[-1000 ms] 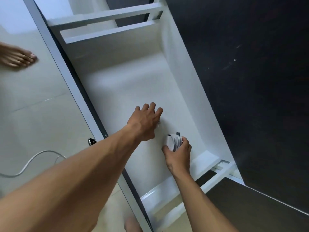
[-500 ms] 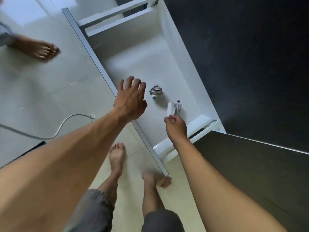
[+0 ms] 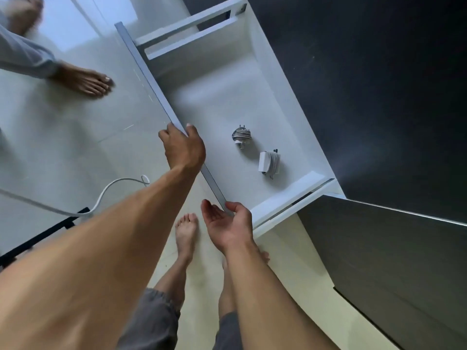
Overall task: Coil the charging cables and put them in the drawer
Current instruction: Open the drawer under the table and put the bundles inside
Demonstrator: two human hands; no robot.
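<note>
The white drawer (image 3: pixel 290 109) stands pulled out, seen from above. On its floor, near the right end, lie two bundles: a grey coiled cable with plug (image 3: pixel 241 136) and a white charger with its cable wrapped round it (image 3: pixel 269 161), close together but apart. My left hand (image 3: pixel 183 147) is clasped over the top edge of the drawer front (image 3: pixel 149 79), thumb inside and fingers outside. At the near end of that front panel my right hand (image 3: pixel 227 223) is palm up, fingers spread, its thumb touching the panel's end; it holds nothing.
A loose white cable (image 3: pixel 101 198) snakes across the pale floor at left, beside a black frame (image 3: pixel 43 233). Another person's bare foot (image 3: pixel 86 82) is at upper left. My own feet (image 3: pixel 185 231) stand below the drawer. A dark cabinet top (image 3: pixel 379 97) fills the right.
Both hands have come out of the drawer. The right hand let go of the white charger, which now lies inside. The left hand has taken hold of the drawer front.
</note>
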